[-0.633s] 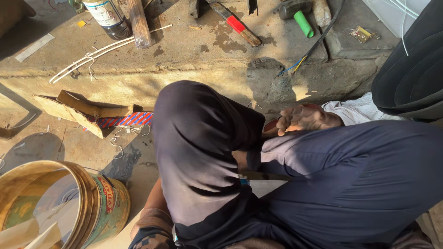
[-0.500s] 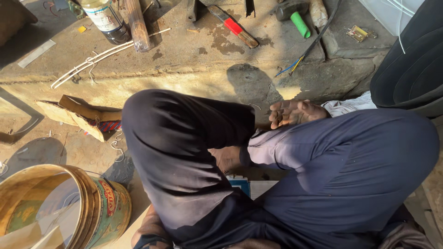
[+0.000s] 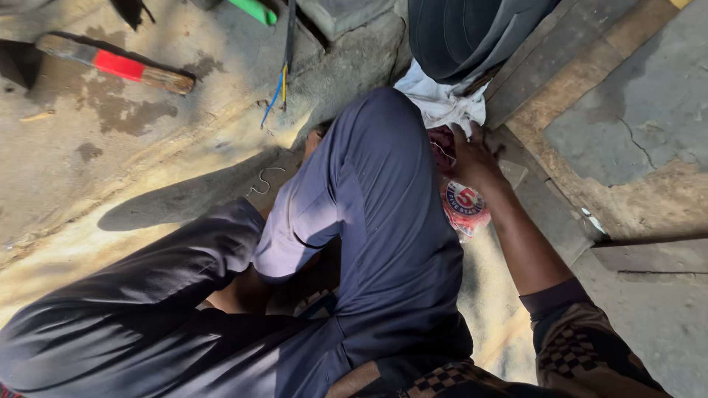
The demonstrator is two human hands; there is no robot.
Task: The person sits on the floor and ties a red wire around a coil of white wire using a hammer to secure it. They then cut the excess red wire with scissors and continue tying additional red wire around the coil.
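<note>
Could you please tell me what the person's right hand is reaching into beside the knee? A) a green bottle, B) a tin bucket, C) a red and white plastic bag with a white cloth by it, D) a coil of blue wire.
C: the right hand rests on a red and white plastic bag, just below a white cloth, beside the trouser knee.

Harsh sunlight from upper left casts a long dark shadow on the concrete; slight motion blur throughout

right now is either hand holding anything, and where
The right hand reaches into a pile of bags and white cloth; its grip cannot be told. Left hand is out of view.
</note>
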